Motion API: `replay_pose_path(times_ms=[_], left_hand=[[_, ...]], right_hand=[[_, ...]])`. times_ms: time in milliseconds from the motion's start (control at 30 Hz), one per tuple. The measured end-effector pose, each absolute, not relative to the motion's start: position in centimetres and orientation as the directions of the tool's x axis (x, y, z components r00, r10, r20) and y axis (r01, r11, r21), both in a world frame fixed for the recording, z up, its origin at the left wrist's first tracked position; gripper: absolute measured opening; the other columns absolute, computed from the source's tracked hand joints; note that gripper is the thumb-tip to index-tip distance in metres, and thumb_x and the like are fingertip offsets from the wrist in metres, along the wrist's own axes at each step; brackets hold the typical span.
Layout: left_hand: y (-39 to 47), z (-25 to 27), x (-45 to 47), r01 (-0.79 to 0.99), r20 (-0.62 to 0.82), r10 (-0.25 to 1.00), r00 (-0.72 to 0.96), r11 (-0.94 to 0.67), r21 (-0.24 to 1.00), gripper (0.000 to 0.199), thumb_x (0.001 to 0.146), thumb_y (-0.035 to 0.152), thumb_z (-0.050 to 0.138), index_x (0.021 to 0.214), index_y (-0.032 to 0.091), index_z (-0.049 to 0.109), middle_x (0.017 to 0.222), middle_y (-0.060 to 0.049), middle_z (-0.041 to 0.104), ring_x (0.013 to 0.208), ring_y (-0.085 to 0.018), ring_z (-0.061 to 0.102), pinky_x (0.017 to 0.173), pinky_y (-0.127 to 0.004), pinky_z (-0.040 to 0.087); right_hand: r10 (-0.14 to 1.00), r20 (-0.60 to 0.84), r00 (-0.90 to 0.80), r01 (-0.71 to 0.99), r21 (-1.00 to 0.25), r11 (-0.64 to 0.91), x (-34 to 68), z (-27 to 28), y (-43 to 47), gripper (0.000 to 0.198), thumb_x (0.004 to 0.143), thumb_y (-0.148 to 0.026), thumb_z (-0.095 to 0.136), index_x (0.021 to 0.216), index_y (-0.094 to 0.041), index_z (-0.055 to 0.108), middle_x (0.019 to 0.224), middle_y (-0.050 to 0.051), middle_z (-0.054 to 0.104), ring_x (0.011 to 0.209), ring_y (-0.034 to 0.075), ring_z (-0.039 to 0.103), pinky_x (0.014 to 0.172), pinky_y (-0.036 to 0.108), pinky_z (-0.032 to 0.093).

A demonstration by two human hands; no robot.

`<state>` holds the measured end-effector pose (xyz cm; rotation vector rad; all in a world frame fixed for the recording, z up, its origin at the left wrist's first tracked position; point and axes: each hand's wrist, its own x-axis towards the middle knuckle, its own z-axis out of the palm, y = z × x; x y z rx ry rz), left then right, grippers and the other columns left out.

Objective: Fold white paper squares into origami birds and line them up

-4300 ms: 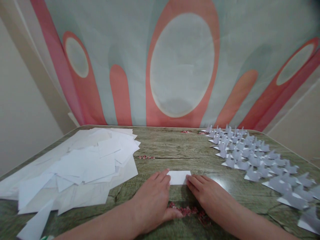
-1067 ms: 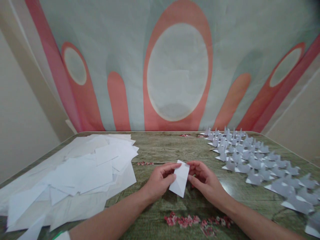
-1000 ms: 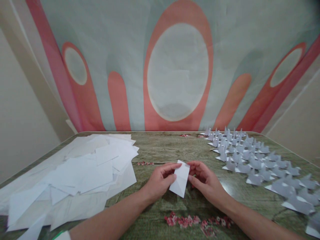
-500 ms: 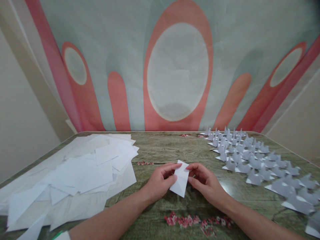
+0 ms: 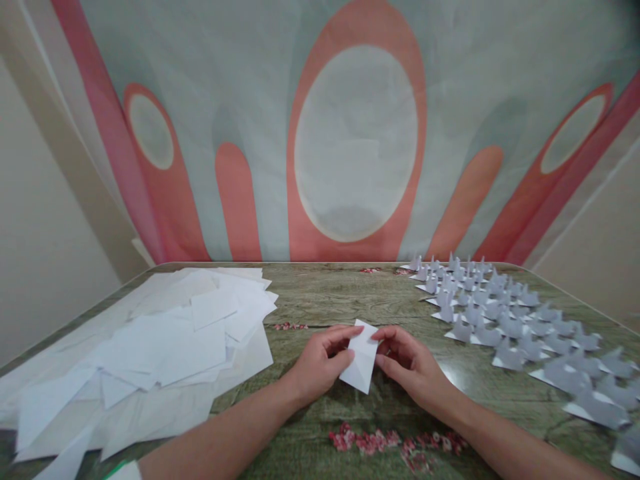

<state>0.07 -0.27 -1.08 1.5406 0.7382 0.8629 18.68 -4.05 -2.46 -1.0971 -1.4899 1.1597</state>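
A small folded white paper (image 5: 361, 360) stands on edge just above the green wood-grain table (image 5: 340, 293), held between both hands. My left hand (image 5: 317, 363) pinches its left side with thumb and fingers. From the right, my right hand (image 5: 410, 363) grips the top corner and right edge. A crease runs across the upper part of the paper, and its lower point hangs toward me.
A loose heap of white paper sheets (image 5: 145, 340) covers the table's left half. Several small folded paper figures (image 5: 515, 320) stand in rows on the right. A patterned cloth (image 5: 350, 133) hangs behind the table. Red flower prints (image 5: 385, 443) mark the tabletop near me.
4.3 s ago both hands pressed the paper flat on the table. It has since been lifted and held upright. In the last second my right fingers shifted slightly on its top corner.
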Motion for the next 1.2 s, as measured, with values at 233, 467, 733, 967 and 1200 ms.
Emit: replay_pose_path(times_ms=[233,467,733,967,1200], left_hand=[[-0.29,-0.93,0.01,0.004,0.106,0.843,0.528,-0.128,0.992,0.04,0.072,0.015,0.056,0.112,0.016,0.061,0.111,-0.009,0.056,0.093,-0.021,0.055,0.072,-0.026,0.044],[-0.4,-0.74,0.06,-0.004,0.11,0.844,0.525,-0.127,0.992,0.04,0.072,0.014,0.055,0.111,0.016,0.061,0.108,-0.008,0.056,0.091,-0.019,0.055,0.071,-0.024,0.043],[-0.32,-0.97,0.06,0.005,0.113,0.834,0.539,-0.138,0.99,0.039,0.073,0.016,0.057,0.112,0.016,0.06,0.11,-0.01,0.057,0.089,-0.02,0.057,0.071,-0.026,0.044],[-0.4,-1.16,0.07,0.007,0.072,0.831,0.552,-0.091,0.996,0.037,0.073,0.023,0.061,0.109,0.014,0.062,0.112,-0.011,0.058,0.088,-0.021,0.058,0.073,-0.028,0.045],[-0.48,-1.34,0.45,-0.004,0.011,0.86,0.51,-0.01,1.0,0.04,0.068,0.031,0.069,0.102,0.012,0.06,0.084,-0.007,0.064,0.069,-0.014,0.057,0.062,-0.024,0.043]], right_hand=[[0.974,0.132,-0.184,0.113,-0.981,0.155,18.72,-2.44,-4.02,0.023,0.08,-0.028,0.056,0.099,-0.019,0.046,0.073,-0.001,0.053,0.065,0.012,0.048,0.057,0.024,0.037],[0.973,0.143,-0.182,0.114,-0.98,0.166,18.64,-2.34,-4.12,0.023,0.08,-0.03,0.057,0.097,-0.019,0.048,0.071,-0.002,0.052,0.063,0.012,0.047,0.057,0.023,0.037],[0.976,0.141,-0.168,0.124,-0.979,0.163,18.73,-2.59,-3.93,0.026,0.078,-0.033,0.058,0.098,-0.019,0.048,0.07,-0.002,0.052,0.063,0.012,0.048,0.056,0.023,0.038],[0.975,0.171,-0.14,0.179,-0.964,0.195,18.63,-2.37,-3.9,0.023,0.078,-0.034,0.058,0.094,-0.019,0.051,0.071,-0.002,0.054,0.063,0.012,0.049,0.056,0.023,0.04],[0.96,0.27,-0.078,0.283,-0.917,0.281,18.83,-2.58,-3.68,0.015,0.079,-0.031,0.056,0.088,-0.019,0.057,0.083,0.002,0.055,0.064,0.013,0.05,0.057,0.024,0.041]])
